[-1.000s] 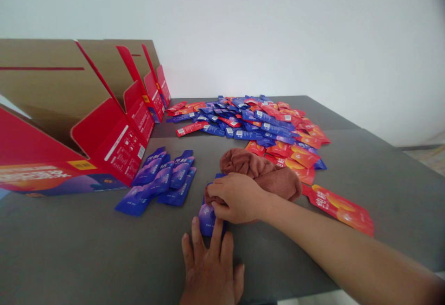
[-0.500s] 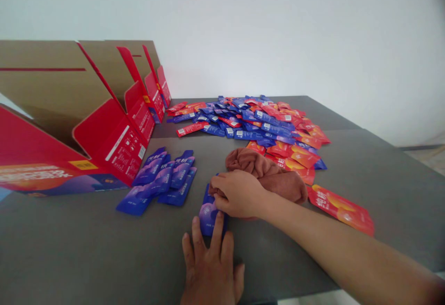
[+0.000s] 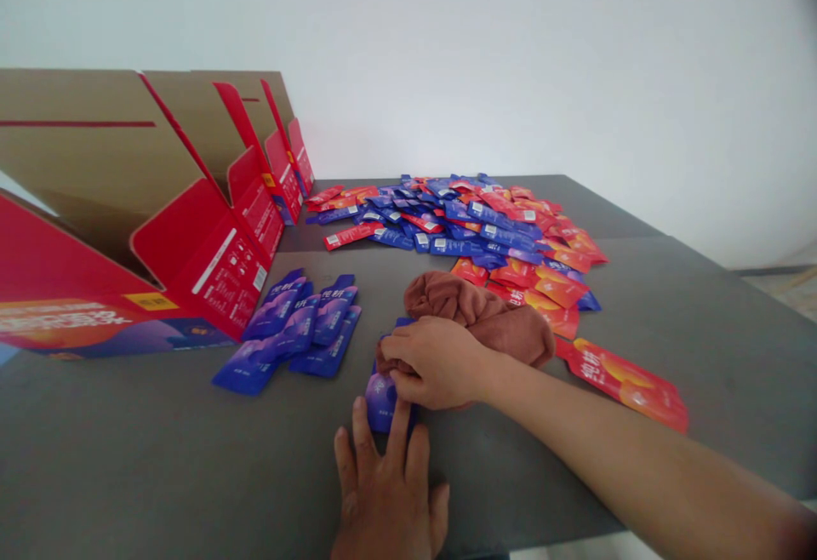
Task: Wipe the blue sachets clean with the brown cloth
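A blue-purple sachet lies flat on the grey table, partly covered by cloth and fingers. My left hand rests palm down with fingers spread, its fingertips touching the sachet's near end. Bunched in my right hand is a brown cloth, pressed onto the sachet; the fingers are closed around its edge. Left of the hands, several blue sachets lie overlapping in a small group. A red-orange sachet lies by itself to the right of the cloth, beyond my right forearm.
Open red cardboard boxes stand in a row along the left side. A large heap of blue and red sachets covers the far middle of the grey table. Behind it rises a white wall.
My right hand has shifted slightly toward me and left, dragging the cloth along the sachet. My left hand stays in place, still touching the sachet.
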`<state>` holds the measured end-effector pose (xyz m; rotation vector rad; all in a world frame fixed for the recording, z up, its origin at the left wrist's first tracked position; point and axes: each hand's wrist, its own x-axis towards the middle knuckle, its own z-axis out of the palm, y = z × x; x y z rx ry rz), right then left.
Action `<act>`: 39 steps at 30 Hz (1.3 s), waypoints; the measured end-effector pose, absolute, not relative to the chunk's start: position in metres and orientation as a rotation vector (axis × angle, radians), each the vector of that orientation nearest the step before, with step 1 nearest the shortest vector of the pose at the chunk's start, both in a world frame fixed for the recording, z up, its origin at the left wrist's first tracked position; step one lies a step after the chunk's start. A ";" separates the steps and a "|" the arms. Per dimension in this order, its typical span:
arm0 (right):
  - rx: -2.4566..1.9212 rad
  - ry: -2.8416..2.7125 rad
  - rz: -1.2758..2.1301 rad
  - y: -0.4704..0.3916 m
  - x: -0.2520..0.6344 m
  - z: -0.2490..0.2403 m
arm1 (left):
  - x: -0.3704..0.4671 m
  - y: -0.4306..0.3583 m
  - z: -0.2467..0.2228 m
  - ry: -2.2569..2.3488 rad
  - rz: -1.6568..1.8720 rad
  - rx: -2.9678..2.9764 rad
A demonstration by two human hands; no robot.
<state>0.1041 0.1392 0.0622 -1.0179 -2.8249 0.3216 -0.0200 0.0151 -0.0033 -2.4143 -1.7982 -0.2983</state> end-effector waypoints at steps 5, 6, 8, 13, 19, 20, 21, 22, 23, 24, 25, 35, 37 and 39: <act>-1.117 -2.811 0.296 0.139 0.102 0.064 | -0.019 0.015 -0.005 -1.782 -0.316 -2.399; -1.137 -2.802 0.282 0.139 0.102 0.063 | -0.019 0.014 -0.005 -1.777 -0.324 -2.394; -1.168 -2.779 0.255 0.138 0.102 0.062 | -0.019 0.015 -0.006 -1.774 -0.336 -2.387; -1.236 -2.719 0.222 0.138 0.102 0.059 | -0.019 0.015 -0.005 -1.794 -0.310 -2.400; -1.332 -2.730 0.228 0.138 0.100 0.062 | -0.019 0.015 -0.004 -1.805 -0.316 -2.407; -1.334 -2.730 0.232 0.138 0.100 0.062 | -0.019 0.015 -0.004 -1.806 -0.322 -2.408; -1.337 -2.728 0.234 0.138 0.099 0.062 | -0.019 0.015 -0.004 -1.807 -0.326 -2.407; -1.341 -2.723 0.230 0.138 0.099 0.062 | -0.019 0.015 -0.004 -1.808 -0.328 -2.406; -1.339 -2.719 0.224 0.138 0.100 0.062 | -0.019 0.015 -0.004 -1.808 -0.328 -2.405; -1.329 -2.718 0.219 0.138 0.100 0.061 | -0.019 0.015 -0.004 -1.807 -0.328 -2.403; -1.310 -2.720 0.215 0.138 0.100 0.061 | -0.019 0.015 -0.004 -1.804 -0.327 -2.403; -1.089 -2.768 0.307 0.141 0.105 0.057 | -0.019 0.015 -0.006 -1.795 -0.326 -2.407; -1.056 -2.766 0.312 0.141 0.105 0.057 | -0.020 0.015 -0.006 -1.789 -0.323 -2.408; -1.044 -2.765 0.308 0.141 0.105 0.057 | -0.020 0.015 -0.006 -1.783 -0.317 -2.410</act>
